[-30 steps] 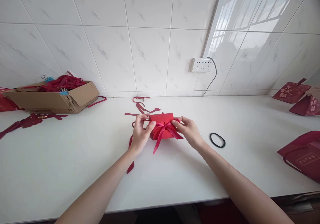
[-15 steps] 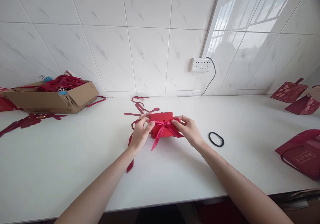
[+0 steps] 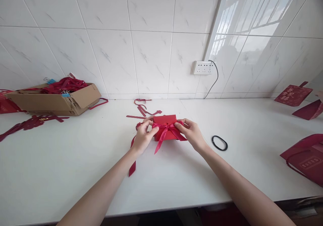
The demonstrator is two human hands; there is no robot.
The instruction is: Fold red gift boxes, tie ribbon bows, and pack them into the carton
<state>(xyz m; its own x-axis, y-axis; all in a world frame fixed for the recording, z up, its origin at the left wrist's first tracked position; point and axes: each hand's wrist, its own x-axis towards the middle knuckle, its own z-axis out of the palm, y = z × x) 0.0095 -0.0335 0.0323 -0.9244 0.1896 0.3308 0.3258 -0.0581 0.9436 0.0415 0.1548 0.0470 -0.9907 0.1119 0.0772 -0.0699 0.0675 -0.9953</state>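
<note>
A small red gift box stands on the white table in front of me. Across its front lies a pinkish-red satin ribbon tied in a bow, with two tails hanging down. My left hand pinches the bow's left loop between thumb and fingers. On the other side, my right hand pinches the right loop at the box's edge. Some fingertips are hidden behind the loops and box. Beside my left wrist a darker red ribbon trails over the table, partly covered by the hand.
A cardboard box full of dark red ribbons stands at the left, red strips before it. Ribbon scraps lie behind the gift box. Rightward are a black ring-shaped band and red bags. A socket strip is on the wall.
The view has shifted slightly, so everything sits a little lower and further right. Both hands keep their pinch on the bow's loops; the left thumb has moved slightly.
</note>
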